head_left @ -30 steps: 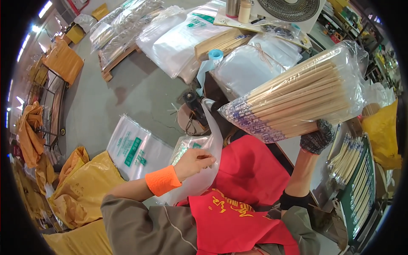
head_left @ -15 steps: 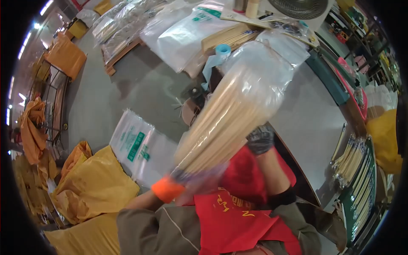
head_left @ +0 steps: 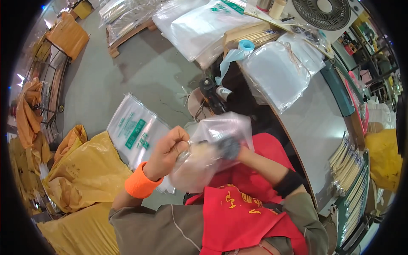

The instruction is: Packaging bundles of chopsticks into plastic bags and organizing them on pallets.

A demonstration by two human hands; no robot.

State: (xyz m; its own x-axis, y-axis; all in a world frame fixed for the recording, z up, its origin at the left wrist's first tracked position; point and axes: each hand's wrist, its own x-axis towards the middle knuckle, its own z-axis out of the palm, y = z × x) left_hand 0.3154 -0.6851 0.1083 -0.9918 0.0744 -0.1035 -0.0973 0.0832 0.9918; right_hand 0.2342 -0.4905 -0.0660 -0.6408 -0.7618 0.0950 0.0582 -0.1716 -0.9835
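Note:
In front of my lap is a clear plastic bag [head_left: 193, 176] with a bundle of pale wooden sticks [head_left: 203, 154] in it, now seen nearly end-on and blurred. My left hand [head_left: 172, 148], bare with an orange wristband, is closed on the bag's edge at its left side. On the other side my right hand [head_left: 228, 148], in a dark glove, is against the bag's upper right part; motion smears its fingers. Left of my hands lies a stack of flat clear bags [head_left: 138, 131] with green print.
A grey table [head_left: 312, 127] runs along my right, with more sticks [head_left: 346, 159] at its near end. Clear bags [head_left: 276, 72], a blue tape roll [head_left: 246, 45] and a fan [head_left: 322, 12] are at the far side. Yellow sacks [head_left: 87, 170] lie at left.
The bagged sticks have come down toward my lap and turned from lengthwise to end-on. My left hand has risen to the bag's edge; my right hand has shifted left.

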